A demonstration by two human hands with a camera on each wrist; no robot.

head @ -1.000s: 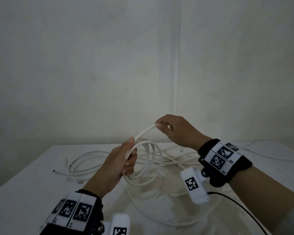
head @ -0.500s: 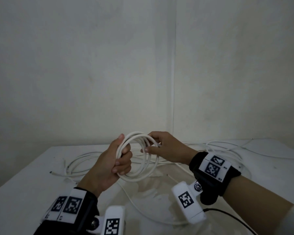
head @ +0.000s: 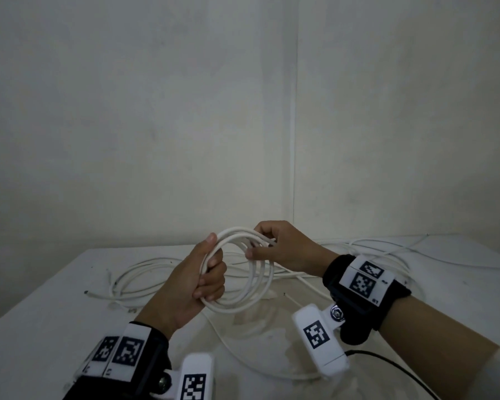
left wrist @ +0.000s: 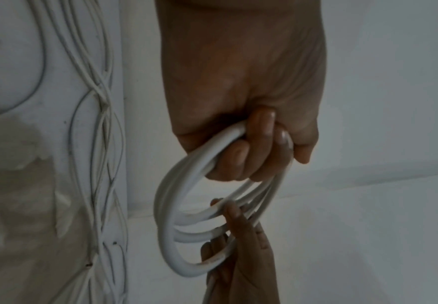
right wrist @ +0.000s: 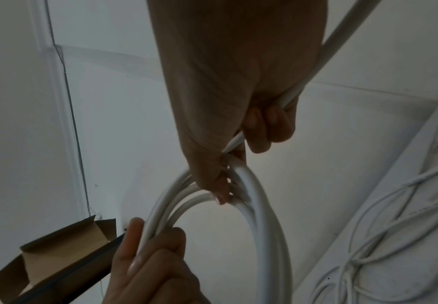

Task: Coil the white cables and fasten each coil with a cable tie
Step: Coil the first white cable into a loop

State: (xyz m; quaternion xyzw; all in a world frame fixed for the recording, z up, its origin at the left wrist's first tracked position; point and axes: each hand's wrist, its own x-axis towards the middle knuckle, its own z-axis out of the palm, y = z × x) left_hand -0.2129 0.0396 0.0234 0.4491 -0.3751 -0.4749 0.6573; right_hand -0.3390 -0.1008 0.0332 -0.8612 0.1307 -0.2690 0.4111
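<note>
While my left hand (head: 198, 280) wraps its fingers round the white cable coil (head: 243, 295), several smooth round loops held above the surface (head: 55, 307), my right hand (head: 283, 249) pinches its top strand; loose cable (head: 145, 272) sprawls beneath.

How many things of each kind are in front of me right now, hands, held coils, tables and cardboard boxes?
Hands: 2, left hand and right hand.
Held coils: 1, coil.
Tables: 1, table.
Cardboard boxes: 1, cardboard box.
Total: 5.
</note>
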